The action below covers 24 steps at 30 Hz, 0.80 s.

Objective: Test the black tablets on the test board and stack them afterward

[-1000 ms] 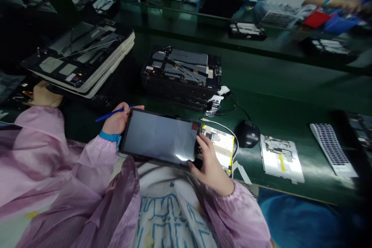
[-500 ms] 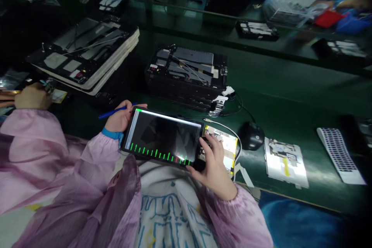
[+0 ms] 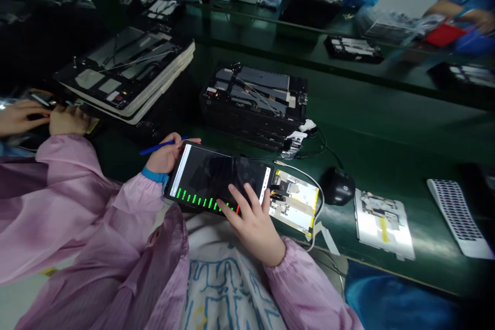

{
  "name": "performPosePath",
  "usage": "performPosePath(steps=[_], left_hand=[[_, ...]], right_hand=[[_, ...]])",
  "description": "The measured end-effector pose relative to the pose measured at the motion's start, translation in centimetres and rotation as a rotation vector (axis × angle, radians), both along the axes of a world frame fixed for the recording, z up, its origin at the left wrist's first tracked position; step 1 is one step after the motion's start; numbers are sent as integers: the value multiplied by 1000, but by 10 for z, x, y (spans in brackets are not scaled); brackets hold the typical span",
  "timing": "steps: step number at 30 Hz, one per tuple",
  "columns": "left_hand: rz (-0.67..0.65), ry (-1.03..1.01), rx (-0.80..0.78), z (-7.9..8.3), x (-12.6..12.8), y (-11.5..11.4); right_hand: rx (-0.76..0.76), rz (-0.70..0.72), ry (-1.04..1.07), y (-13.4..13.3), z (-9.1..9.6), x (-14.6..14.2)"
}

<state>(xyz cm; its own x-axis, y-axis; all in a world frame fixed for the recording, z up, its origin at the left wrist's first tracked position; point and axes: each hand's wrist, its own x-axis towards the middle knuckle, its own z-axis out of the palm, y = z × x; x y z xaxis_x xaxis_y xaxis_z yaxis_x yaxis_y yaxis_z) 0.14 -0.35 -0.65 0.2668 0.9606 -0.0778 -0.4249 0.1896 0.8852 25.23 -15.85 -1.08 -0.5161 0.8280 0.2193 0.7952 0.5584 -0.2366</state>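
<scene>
Steadying a tablet (image 3: 218, 180) at 6 o'clock, long axis running roughly 9-to-3, screen up showing green bars (image 3: 197, 200). Left hand (image 3: 164, 159), curled at the tablet's 9 o'clock edge, pinches a blue pen (image 3: 162, 147). Right hand (image 3: 253, 224) lies spread open, fingertips (image 3: 234, 196) light on the screen, gripping nothing.

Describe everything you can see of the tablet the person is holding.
The black-framed tablet is held tilted; its glossy dark screen shows a row of green bars ending in a red one, beside a pale edge strip. The left hand grips one side, and the right hand's fingers touch the screen.
</scene>
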Motion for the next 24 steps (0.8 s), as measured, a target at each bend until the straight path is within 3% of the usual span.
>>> performPosePath(steps=[9, 11, 16, 20, 24], left_hand=[[-22, -19, 0, 2, -2, 2], [-36, -16, 12, 4, -2, 3], [-49, -18, 30, 5, -2, 5], [-40, 11, -15, 6, -5, 6], [-20, 40, -34, 8, -7, 9]], right_hand=[[16, 47, 26, 3, 10, -1], [33, -28, 94, 13, 15, 14], [61, -443, 155, 64, 15, 73], [-33, -519, -51, 101, -6, 95], [-43, -557, -43, 114, -16, 95]])
